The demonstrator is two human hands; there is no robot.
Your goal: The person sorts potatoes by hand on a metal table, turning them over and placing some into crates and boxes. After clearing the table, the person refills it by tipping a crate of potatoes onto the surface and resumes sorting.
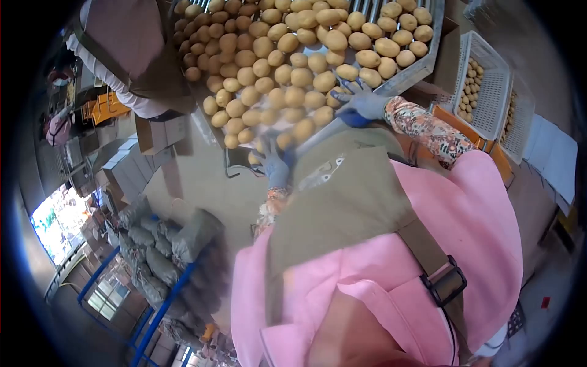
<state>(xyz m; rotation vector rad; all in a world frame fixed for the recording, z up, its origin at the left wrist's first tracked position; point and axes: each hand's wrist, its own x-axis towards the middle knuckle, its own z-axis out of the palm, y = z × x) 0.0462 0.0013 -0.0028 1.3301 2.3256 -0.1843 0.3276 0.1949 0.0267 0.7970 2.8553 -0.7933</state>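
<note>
Many round yellow-brown potatoes (295, 96) lie spread over a metal-edged sorting table (408, 78) at the top of the view. My left hand (273, 166), in a grey glove, is at the table's near left edge, fingers spread beside the closest potatoes. My right hand (362, 103), in a grey and blue glove, rests at the near right edge with its fingers apart, touching or almost touching potatoes. Neither hand holds anything that shows. Floral sleeves cover both forearms.
White plastic crates (483, 85) with small potatoes stand at the right, beside an orange frame. Another person (125, 46) is at the upper left, near cardboard boxes (160, 133). Filled sacks (162, 267) lie on a blue rack (164, 309) at the lower left.
</note>
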